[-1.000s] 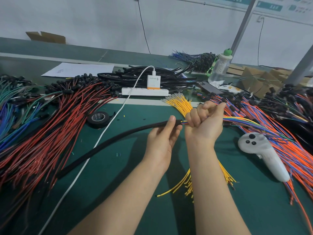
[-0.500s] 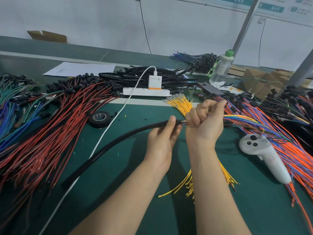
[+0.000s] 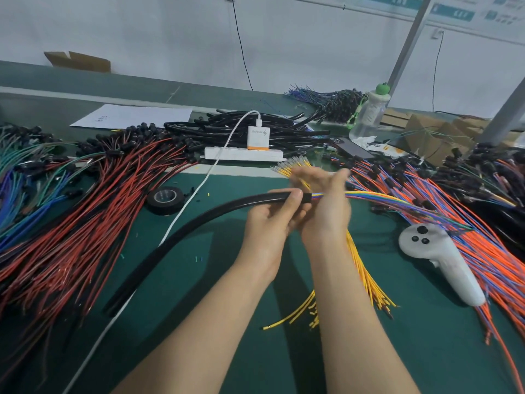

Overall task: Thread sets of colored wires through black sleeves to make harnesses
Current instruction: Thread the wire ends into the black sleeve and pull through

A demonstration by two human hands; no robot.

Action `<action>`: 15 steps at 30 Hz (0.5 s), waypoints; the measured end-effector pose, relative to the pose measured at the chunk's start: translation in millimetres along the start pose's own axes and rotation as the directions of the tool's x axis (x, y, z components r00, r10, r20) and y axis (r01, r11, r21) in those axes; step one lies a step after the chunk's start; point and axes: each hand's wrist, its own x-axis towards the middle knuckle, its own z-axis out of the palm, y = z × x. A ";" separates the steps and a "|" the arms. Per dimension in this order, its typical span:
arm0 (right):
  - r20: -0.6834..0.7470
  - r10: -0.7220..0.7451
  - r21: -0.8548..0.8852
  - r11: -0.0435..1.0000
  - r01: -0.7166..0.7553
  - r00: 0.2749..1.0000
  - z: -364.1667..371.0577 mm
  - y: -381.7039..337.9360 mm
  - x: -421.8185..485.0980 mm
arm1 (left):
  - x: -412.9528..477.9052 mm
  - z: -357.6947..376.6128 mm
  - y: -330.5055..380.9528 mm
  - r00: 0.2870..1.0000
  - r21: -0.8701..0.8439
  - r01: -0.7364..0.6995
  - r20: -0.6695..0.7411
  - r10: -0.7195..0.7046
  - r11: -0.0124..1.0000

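**Wire set enters sleeve, long run ahead**

Head view: the left hand grips the black sleeve near its mouth, above the table. The colored wires enter there. The right hand is blurred and its grip is unclear. Threading looks barely begun.

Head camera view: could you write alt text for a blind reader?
A person's left hand grips the end of a black sleeve while the blurred right hand is at the multicoloured wires entering it. Red wires and orange wires lie piled on the green table.
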 end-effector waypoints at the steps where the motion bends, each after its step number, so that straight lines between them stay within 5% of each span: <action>1: 0.060 0.051 -0.135 0.990 -0.043 0.997 2.5 7.3 -2.9 | 1.6 -2.1 2.1 1.000 0.056 -0.025 -0.016 0.025 0.998; 5: 0.147 0.176 -0.239 0.961 -0.138 0.973 7.0 15.1 -5.3 | 8.4 -13.9 14.7 0.989 0.126 -0.124 -0.067 0.133 0.984; 10: -0.099 0.064 0.347 0.938 -0.026 0.993 -24.1 -17.1 13.4 | 17.2 -29.6 28.2 0.975 -0.001 -0.092 -0.204 0.090 0.996; 15: -0.176 0.049 0.048 0.998 -0.042 0.983 -2.0 12.4 4.5 | 7.6 -12.1 5.8 0.998 0.197 -0.051 -0.014 0.055 0.979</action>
